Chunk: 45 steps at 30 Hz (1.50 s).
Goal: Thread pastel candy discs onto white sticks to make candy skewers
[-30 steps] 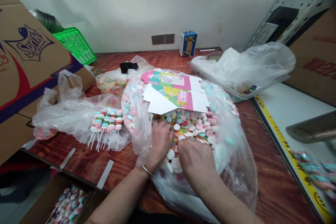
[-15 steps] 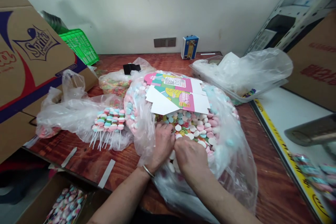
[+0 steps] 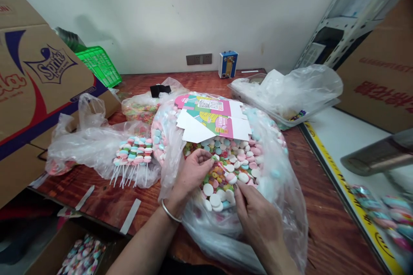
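A big clear plastic bag [image 3: 284,206] full of pastel round candies [image 3: 238,159] lies open on the wooden table [image 3: 325,223]. My left hand [image 3: 193,172] rests in the bag's mouth, fingers curled with a few small candies at the tips and a thin stick [image 3: 222,166] reaching toward it. My right hand [image 3: 254,212] is pinched at the stick's other end, just over the white discs. A flattened pink-and-green carton [image 3: 214,120] lies on top of the candy further back.
Candy skewers [image 3: 132,154] lie on another clear bag at the left. A Sprite carton [image 3: 41,81] and green basket [image 3: 98,64] stand far left. A tray under plastic [image 3: 287,94] sits at the right. A box of candy [image 3: 80,253] is below the table edge.
Both hands have drawn apart and lifted slightly out of the candy pile; they were pressed together in it. A thin stick now shows between them. The view shifted a little.
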### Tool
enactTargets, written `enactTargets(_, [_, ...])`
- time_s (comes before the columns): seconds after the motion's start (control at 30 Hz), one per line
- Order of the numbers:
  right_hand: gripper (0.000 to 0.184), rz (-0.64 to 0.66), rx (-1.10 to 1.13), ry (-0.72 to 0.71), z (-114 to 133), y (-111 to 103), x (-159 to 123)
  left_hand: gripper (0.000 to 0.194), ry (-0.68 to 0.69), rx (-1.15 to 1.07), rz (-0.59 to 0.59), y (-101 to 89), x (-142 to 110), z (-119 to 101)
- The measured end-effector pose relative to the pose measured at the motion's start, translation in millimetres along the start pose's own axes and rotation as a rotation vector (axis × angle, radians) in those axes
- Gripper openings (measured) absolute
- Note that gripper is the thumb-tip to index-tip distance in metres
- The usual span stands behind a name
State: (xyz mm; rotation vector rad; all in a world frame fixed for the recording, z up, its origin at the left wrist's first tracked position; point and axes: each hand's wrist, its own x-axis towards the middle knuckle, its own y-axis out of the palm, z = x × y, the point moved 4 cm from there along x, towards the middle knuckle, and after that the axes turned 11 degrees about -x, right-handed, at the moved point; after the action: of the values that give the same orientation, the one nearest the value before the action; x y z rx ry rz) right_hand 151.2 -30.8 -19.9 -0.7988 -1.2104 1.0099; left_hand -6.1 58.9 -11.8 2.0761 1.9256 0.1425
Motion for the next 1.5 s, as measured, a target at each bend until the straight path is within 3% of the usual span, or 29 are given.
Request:
enactTargets(0.13, [0.032, 0.008, 0.055, -0.003, 1.7, -5.2, 0.2, 0.039, -0.14, -0.314, 0.008, 11.8, -8.1, 6.2])
enactTargets(0.3, [0.031, 0.052, 0.154, 0.035, 0.2, -2.4, -2.6, 0.042, -0.165, -0.415, -0.028, 17.4, -10.9, 16.1])
enactTargets(0.43, [0.035, 0.016, 0.126, 0.018, -4.2, -1.5, -5.9, 0.043, -0.196, -0.466, -0.075, 16.7, -8.4, 21.1])
enactTargets(0.63, [0.037, -0.092, 0.084, -0.011, -5.3, -11.6, -5.6, 0.035, -0.208, -0.218, -0.097, 18.2, -11.2, 24.8])
enactTargets(0.73, [0.036, -0.093, 0.067, -0.014, -3.3, -14.6, -3.7, 0.03, -0.176, -0.091, -0.076, 20.2, -13.3, 26.7])
enactTargets(0.9, [0.033, -0.045, 0.093, 0.027, -5.3, -13.1, -3.0, 0.03, -0.136, -0.064, -0.067, 19.6, -15.5, 29.0])
enactTargets(1.0, [0.033, -0.001, 0.137, 0.055, -6.9, -11.5, -3.8, 0.024, -0.022, 0.058, -0.059, 18.5, -18.7, 24.4])
enactTargets(1.13, [0.035, 0.078, 0.255, 0.113, -7.9, -7.9, -5.1, 0.015, 0.334, 0.346, -0.023, 23.5, -28.9, 9.6])
enactTargets(1.2, [0.036, 0.124, 0.377, 0.161, -8.1, -4.5, -6.1, 0.021, 0.38, 0.347, -0.001, 27.0, -32.6, 8.6])
enactTargets(1.33, [0.037, 0.178, 0.69, 0.274, -7.5, 2.3, -7.4, 0.047, 0.144, 0.014, 0.033, 31.9, -30.8, 18.5])
enactTargets(1.5, [0.039, 0.195, 0.945, 0.323, -5.5, 8.1, -6.5, 0.042, -0.177, -0.436, 0.142, 40.2, -27.8, 25.8])
